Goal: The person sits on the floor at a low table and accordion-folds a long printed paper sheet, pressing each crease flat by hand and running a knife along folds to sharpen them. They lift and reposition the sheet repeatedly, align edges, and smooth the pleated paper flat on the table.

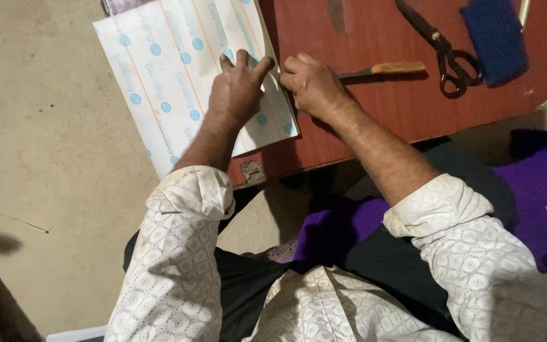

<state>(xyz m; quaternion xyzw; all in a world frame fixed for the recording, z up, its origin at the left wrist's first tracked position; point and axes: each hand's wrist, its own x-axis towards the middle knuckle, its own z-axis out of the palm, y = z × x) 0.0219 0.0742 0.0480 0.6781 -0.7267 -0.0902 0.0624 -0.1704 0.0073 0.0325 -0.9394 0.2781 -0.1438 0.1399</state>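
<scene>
I saw my left hand [237,88] spread flat on the white blue-dotted paper sheet [172,69], its long axis running away, while my right hand [311,85] pinched its near-right edge on the reddish-brown wooden counter [381,107].

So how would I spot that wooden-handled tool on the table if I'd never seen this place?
Start at the reddish-brown table. Just past the right hand lies a thin tool with a pale wooden handle, its dark blade pointing toward that hand. The neighbours beyond it are black scissors and a blue cloth pad; it is the only wooden one.
</scene>
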